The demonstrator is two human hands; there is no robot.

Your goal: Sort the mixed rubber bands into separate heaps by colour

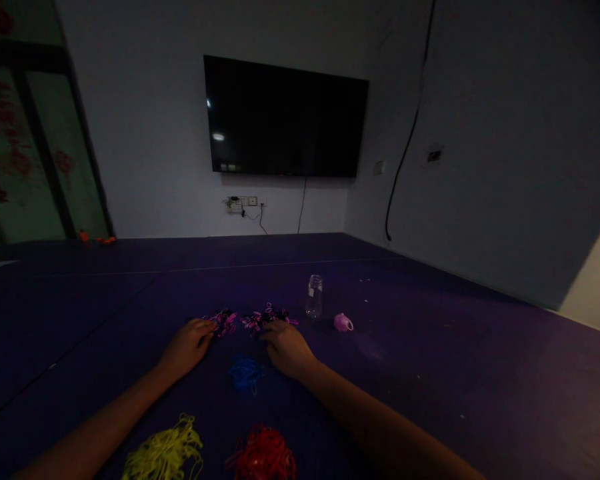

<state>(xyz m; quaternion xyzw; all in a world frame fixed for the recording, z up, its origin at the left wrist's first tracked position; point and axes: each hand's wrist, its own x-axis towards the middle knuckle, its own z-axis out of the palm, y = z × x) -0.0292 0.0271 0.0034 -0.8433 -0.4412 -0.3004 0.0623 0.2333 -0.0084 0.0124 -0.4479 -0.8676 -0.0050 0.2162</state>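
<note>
My left hand [187, 343] rests at the left edge of a loose pile of pink and black rubber bands [225, 323], fingertips touching it and thumb held apart. Over the near side of a second pink and black pile [260, 320] lies my right hand [287, 347], its fingers bent down onto the bands; part of the fingertips is hard to see in the dim light. Between my wrists sits a small heap of blue rubber bands [246, 373]. Closer to me are a yellow heap [165, 450] and a red heap [265, 455], both cut off by the lower frame edge.
A clear bottle [315, 297] without a lid stands upright beyond my right hand. Beside it lies a pink cap with a loop [343, 323]. Everything rests on a purple floor surface [405, 347]. A television [287, 120] hangs on the far wall, with sockets and cables below.
</note>
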